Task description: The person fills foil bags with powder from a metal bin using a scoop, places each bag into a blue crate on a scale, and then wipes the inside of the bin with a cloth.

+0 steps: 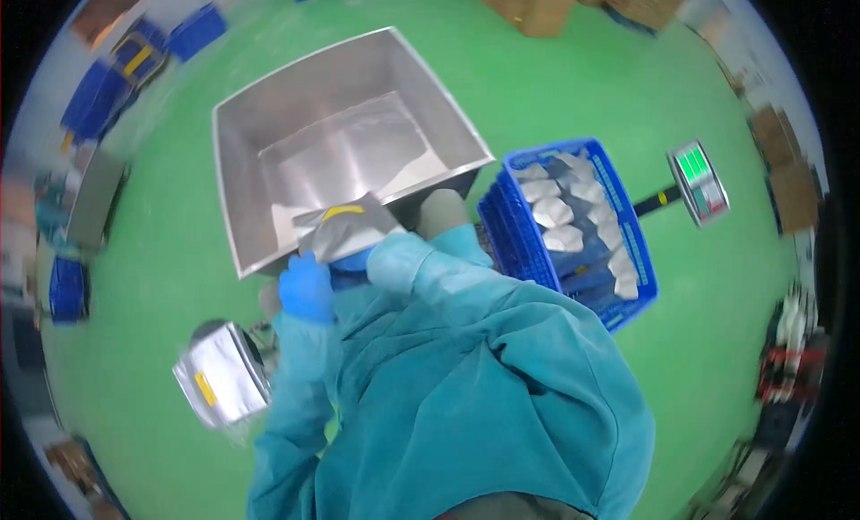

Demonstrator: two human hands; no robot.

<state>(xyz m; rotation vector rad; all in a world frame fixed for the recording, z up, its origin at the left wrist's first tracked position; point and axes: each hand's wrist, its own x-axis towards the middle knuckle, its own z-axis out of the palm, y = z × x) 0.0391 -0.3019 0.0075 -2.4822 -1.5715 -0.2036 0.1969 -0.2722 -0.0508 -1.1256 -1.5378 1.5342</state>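
Note:
A silver foil bag (354,233) with a yellow label is held up in front of me, near the front rim of a large steel tub (237,175). My left hand (306,289), in a blue glove, is closed at the bag's lower left corner. Beneath the bag's lower edge, my right hand (352,259) grips it, with most of the fingers hidden by the foil and the sleeve. The tub's floor holds a thin spread of white material (421,169).
To the right, a blue crate (640,260) holds several silver bags (552,213). A scale display (700,181) stands beyond it. At lower left lies a stack of flat silver bags (231,374) with a yellow label. Cardboard boxes (528,5) sit at the back.

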